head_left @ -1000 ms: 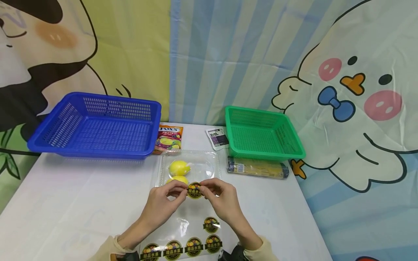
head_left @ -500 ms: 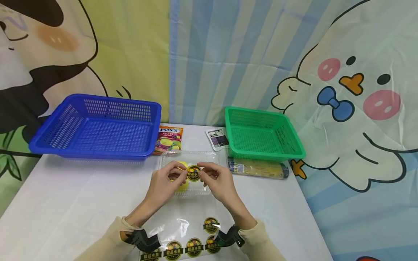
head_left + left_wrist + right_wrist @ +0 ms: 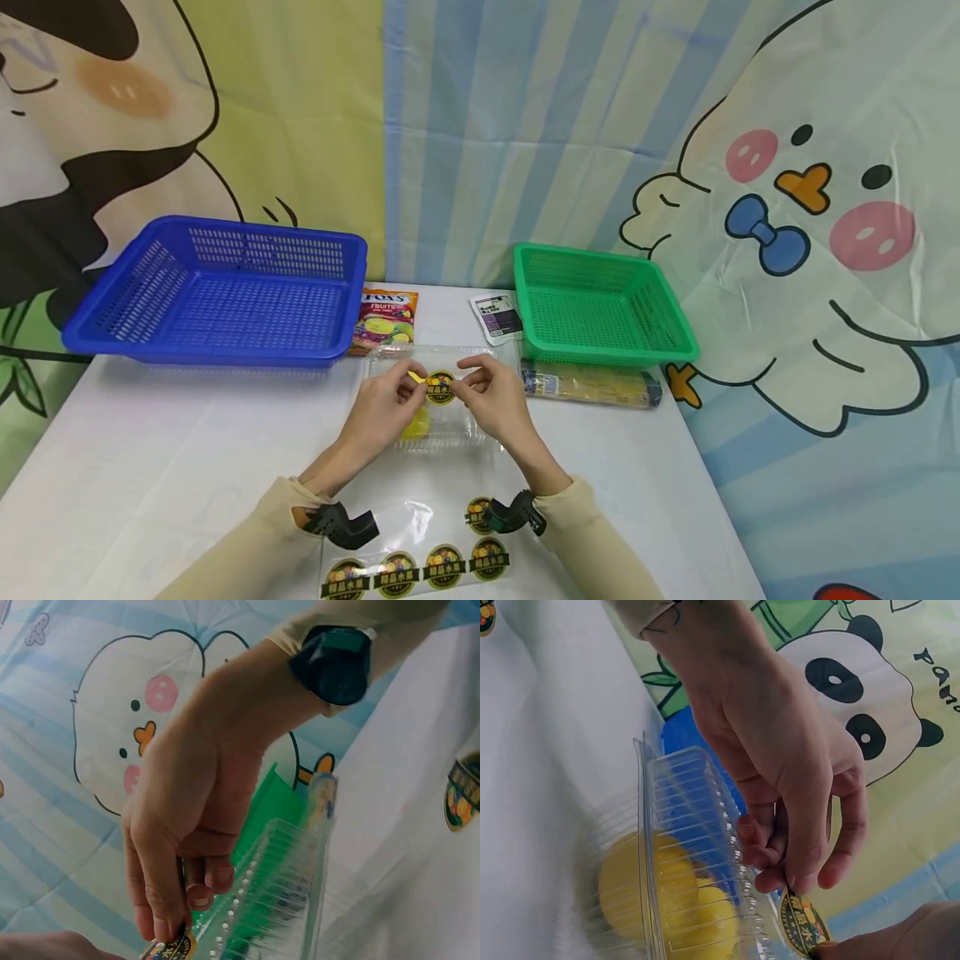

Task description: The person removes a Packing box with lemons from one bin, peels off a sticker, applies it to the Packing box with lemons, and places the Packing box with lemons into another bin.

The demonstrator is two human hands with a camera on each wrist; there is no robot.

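Observation:
My left hand (image 3: 381, 410) and right hand (image 3: 495, 402) pinch opposite edges of a round black-and-gold fruit sticker (image 3: 441, 388) between thumb and fingertips. They hold it over a clear plastic clamshell box (image 3: 455, 432). Inside the box are yellow lemons (image 3: 634, 885), partly covered by my left hand in the head view. In the right wrist view the sticker (image 3: 802, 924) stretches between fingertips just beside the box's ribbed wall (image 3: 682, 787). Nearer my body lies a clear sheet (image 3: 408, 517) bearing several matching stickers (image 3: 444, 567), one partly covered by the right wrist's camera.
A blue plastic basket (image 3: 225, 304) stands at the back left, a green one (image 3: 600, 308) at the back right. Between them are a candy bag (image 3: 384, 321) and a small white-and-purple packet (image 3: 497, 318). A long yellow package (image 3: 592, 385) lies before the green basket.
Both hands have moved away from my body with the sticker, from in front of the box to over it. The box and baskets stay put.

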